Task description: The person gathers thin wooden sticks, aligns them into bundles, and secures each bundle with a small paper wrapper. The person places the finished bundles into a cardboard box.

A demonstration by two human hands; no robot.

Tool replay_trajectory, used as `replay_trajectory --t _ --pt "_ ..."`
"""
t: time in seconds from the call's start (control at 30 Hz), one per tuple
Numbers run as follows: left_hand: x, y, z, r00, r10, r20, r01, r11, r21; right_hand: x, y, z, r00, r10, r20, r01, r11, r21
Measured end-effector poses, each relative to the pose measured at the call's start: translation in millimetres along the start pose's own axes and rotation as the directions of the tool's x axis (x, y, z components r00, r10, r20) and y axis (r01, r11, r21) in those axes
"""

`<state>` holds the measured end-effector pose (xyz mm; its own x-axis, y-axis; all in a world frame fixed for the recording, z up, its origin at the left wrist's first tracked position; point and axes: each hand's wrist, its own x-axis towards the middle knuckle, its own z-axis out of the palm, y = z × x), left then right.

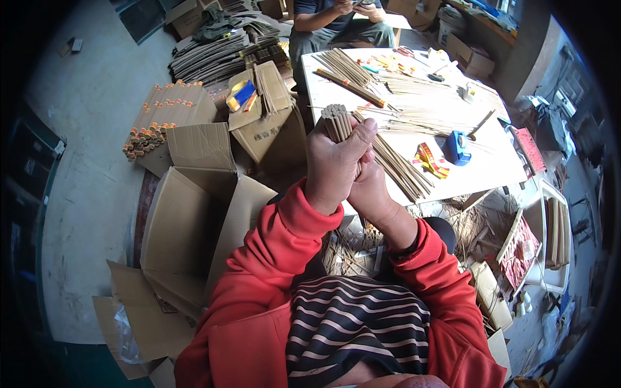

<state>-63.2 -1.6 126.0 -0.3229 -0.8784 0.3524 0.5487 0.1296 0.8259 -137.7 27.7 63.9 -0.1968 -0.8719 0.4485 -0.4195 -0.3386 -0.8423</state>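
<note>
In front of my chest, my left hand point(331, 161) wraps round a tight bundle of brown incense sticks point(336, 121), its ends pointing up and away. My right hand point(372, 189) is closed just below and to the right, gripping the lower part of the same bundle. Most of the bundle's length is hidden by my fingers. Beyond my hands, loose incense sticks point(398, 165) lie along the near edge of the white table point(488, 174). A blue tape dispenser point(458, 149) and red-and-yellow paper labels point(430, 161) rest to the right.
An open cardboard box point(184, 213) stands at my left. Behind it are stacked incense bundles point(165, 110) and a closed carton point(272, 132). Across the table sits another person point(323, 22), holding something small. A white bin point(556, 252) with sticks stands at the right.
</note>
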Motion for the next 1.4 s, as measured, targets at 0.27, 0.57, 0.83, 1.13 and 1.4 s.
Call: replay_trajectory --t 0.27,0.57,0.83,1.13,1.4 --pt "-25 26 3 0.978 0.098 0.187 -0.126 0.981 0.145 -18 -30 -1 0.991 -0.135 -0.014 0.136 0.986 0.1" --pt "-38 73 16 0.807 0.291 0.514 -0.548 0.693 0.468 -25 -41 -16 0.887 -0.461 0.036 0.451 0.88 0.152" --pt "-32 41 -52 0.669 -0.729 0.142 0.4 0.515 0.758 -1 126 -119 0.904 0.181 -0.388 -0.269 0.945 -0.184" --pt "-63 -62 -71 0.292 -0.934 0.207 0.845 0.354 0.401 21 219 -157 0.77 0.436 -0.465 -0.637 0.533 -0.557" --pt "-51 -75 -75 0.253 -0.949 0.188 0.868 0.309 0.388 20 244 -168 0.805 0.469 -0.363 -0.593 0.658 -0.463"
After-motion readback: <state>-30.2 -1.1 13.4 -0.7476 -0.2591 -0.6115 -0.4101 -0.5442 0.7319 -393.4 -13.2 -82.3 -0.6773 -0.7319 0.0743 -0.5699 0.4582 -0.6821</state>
